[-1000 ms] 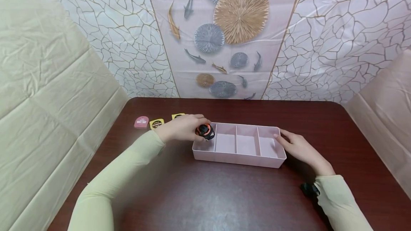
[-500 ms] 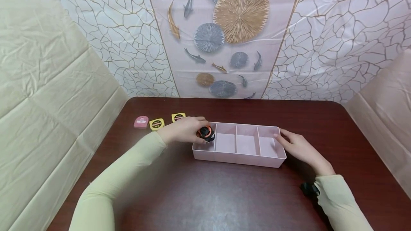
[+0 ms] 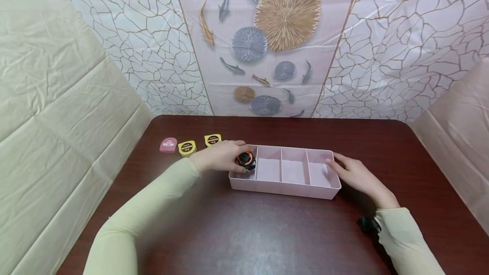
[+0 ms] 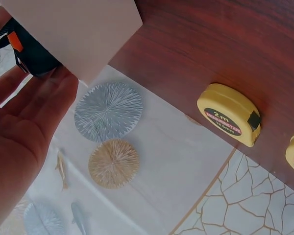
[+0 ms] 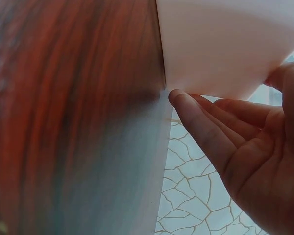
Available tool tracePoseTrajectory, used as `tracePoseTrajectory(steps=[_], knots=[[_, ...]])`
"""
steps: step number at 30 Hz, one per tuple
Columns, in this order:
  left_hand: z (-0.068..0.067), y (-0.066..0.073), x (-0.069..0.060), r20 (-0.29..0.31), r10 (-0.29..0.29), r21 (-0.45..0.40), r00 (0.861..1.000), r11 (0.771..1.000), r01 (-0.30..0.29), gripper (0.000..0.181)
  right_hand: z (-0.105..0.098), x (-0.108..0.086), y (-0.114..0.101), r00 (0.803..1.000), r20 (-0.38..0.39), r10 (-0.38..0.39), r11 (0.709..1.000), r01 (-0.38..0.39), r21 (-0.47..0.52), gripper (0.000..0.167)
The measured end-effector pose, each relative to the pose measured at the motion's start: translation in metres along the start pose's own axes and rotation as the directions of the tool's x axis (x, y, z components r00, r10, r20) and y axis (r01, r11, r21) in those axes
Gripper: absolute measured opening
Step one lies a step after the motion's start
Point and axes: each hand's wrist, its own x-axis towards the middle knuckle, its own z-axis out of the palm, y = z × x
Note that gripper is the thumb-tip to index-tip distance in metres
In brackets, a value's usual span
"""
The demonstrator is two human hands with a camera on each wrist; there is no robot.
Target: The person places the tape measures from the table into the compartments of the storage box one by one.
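Observation:
A pale pink tray (image 3: 282,188) with four side-by-side compartments stands on the dark wooden table. Over its leftmost compartment, my left hand (image 3: 221,156) grips a black and orange tape measure (image 3: 245,161). The left wrist view shows the fingers of that hand (image 4: 29,117) round the black case (image 4: 36,54), beside the tray's outer wall (image 4: 83,34). At the tray's right end, my right hand (image 3: 359,177) holds the end wall, thumb over the rim. In the right wrist view, the fingers of my right hand (image 5: 235,132) lie along the outside of the wall (image 5: 220,54).
At the back left of the table (image 3: 366,135) lie a pink tape measure (image 3: 168,144) and two yellow ones (image 3: 187,148), (image 3: 212,139) in a loose row. Patterned cloth (image 3: 267,46) hangs behind the table's far edge. Something black (image 3: 368,225) is at my right wrist.
My left hand has moved slightly right and down with the black tape measure, and the nearby yellow tape measures show more fully. My right hand and the tray look unmoved.

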Motion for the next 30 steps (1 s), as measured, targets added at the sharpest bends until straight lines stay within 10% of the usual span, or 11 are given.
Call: tracePoseTrajectory(steps=[30], knots=[[0.012, 0.004, 0.009, -0.043, -0.031, 0.121, 0.999, 0.992, 0.036, 0.056, 0.000, -0.002, -0.002, 0.999, -0.026, -0.019, 0.999, 0.018, -0.033, 0.068]])
